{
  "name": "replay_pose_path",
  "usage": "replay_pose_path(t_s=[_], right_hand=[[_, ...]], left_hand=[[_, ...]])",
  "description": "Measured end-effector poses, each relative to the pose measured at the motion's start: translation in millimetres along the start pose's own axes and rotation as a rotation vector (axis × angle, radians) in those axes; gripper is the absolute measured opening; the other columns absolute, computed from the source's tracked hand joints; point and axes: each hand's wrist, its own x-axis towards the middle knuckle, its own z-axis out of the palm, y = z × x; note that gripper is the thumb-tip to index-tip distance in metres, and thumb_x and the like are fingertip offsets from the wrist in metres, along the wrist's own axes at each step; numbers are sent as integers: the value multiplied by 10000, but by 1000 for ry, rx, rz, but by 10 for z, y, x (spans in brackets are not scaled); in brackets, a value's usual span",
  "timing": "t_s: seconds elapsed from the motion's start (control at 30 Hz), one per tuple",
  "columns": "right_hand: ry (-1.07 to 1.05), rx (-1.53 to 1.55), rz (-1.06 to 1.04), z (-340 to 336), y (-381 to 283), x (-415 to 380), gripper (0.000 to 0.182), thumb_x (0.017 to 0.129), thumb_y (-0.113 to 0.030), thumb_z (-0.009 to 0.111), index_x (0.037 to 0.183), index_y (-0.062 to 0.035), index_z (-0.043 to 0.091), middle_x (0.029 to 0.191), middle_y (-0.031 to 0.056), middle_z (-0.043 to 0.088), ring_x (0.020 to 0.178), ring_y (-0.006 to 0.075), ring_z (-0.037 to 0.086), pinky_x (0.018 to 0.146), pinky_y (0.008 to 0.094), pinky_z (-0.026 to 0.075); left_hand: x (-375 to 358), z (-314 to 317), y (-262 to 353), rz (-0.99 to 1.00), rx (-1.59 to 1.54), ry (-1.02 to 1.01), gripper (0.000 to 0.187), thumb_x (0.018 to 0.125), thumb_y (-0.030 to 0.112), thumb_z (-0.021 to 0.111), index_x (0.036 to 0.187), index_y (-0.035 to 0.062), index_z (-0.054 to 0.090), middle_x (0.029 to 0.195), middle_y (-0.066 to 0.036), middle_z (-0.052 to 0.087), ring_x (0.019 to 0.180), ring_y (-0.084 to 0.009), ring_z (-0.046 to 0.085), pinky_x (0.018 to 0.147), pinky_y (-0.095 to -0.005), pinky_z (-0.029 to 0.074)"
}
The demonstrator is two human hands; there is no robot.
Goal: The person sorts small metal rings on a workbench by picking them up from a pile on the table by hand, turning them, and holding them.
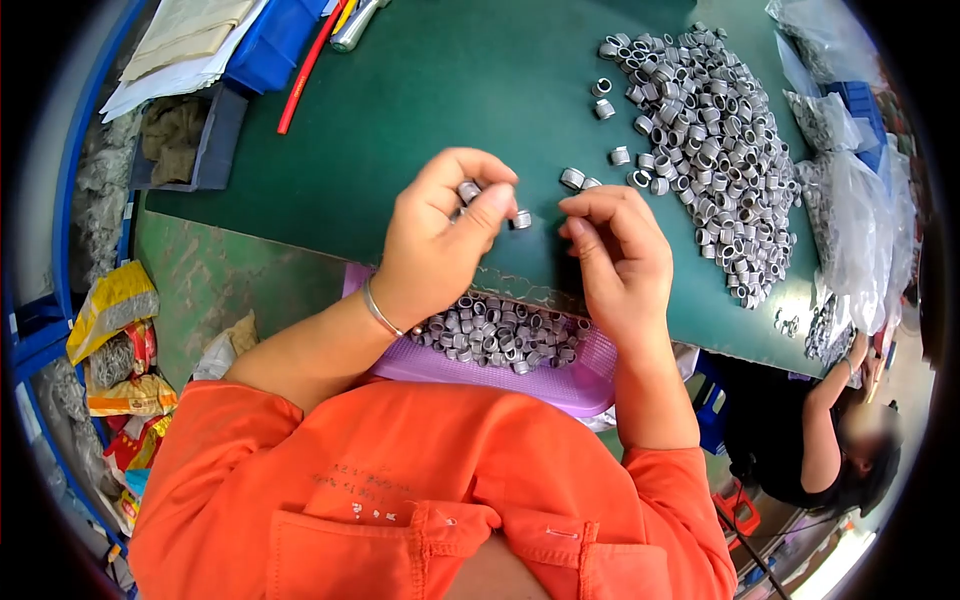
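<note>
My left hand [445, 225] is closed over the green table's near edge, with a small grey metal ring [468, 191] between its thumb and fingers. Another ring [521, 219] sits just right of its fingertips. My right hand [620, 255] is a short way to the right, fingers curled and thumb close to the index finger; what it holds, if anything, is hidden. A few rings [572, 178] lie just beyond it. Below my hands, a purple basket [590, 385] full of similar rings [500, 335] stands against the table edge.
A large pile of rings [715, 150] covers the right of the green table [400, 100]. Plastic bags [855, 220] line its far right. At the upper left are a red pencil [305, 75], a blue bin [265, 45] and a grey bin [215, 140]. A co-worker [800, 440] is at lower right.
</note>
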Motion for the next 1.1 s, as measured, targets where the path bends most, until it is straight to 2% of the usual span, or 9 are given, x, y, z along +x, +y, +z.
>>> replay_pose_path(t_s=[0.13,0.37,0.6,0.73,0.8,0.87,0.93,0.97,1.1], right_hand=[[-158,-676,-527,86,5,81,242,689,10,657,923,-11,599,892,135,543,834,293,546,715,347,458],[27,-481,-523,146,17,66,164,741,40,608,897,-1,580,880,132,547,756,304,558,656,362,472],[-260,-531,-569,207,61,-25,150,712,-29,622,851,-20,567,829,114,513,754,290,533,672,375,454],[65,-363,-595,122,-45,65,215,724,61,622,924,-2,578,840,131,584,742,291,587,636,352,489],[27,-213,-537,120,-160,62,216,728,53,624,934,4,579,818,139,596,746,290,592,640,343,492],[122,-552,-692,-51,-106,142,233,726,30,645,947,11,574,844,142,598,774,301,587,678,351,488],[192,-695,-400,-212,-5,172,267,720,29,649,973,11,567,873,144,601,814,313,575,726,364,475],[191,-754,-334,-255,41,157,278,738,35,659,999,-11,578,886,112,618,687,187,586,617,286,484],[109,-724,-264,-322,43,36,305,718,36,655,1011,4,573,881,146,578,778,272,560,679,343,456]], left_hand=[[19,5,-20,-15,-211,-6,106,931,74,462,1029,37,478,813,-51,522,506,-22,330,443,-163,272],[13,54,24,-38,-161,-19,126,952,112,427,1050,35,446,794,-44,498,520,-34,360,458,-170,308],[-25,29,-16,140,-223,37,98,961,108,405,1044,55,410,792,-27,464,531,-42,360,459,-170,293],[-3,29,51,-27,-208,35,179,966,202,431,1048,44,437,814,-39,493,526,-44,387,439,-168,290],[35,20,144,-185,-195,-108,227,962,243,445,1028,27,464,828,-55,529,514,-44,403,423,-163,289],[71,13,169,-229,-212,-99,198,952,212,468,972,17,497,800,-60,551,495,-42,403,413,-160,289],[71,-48,111,-209,-187,-109,156,940,169,484,934,16,514,761,-50,548,490,-39,397,419,-159,293],[54,-41,102,-184,-211,-83,116,927,128,496,901,18,525,741,-47,546,482,-38,391,421,-160,296],[44,-49,38,-80,-213,-85,99,935,118,465,911,38,517,757,-51,536,464,-32,365,393,-159,264]])
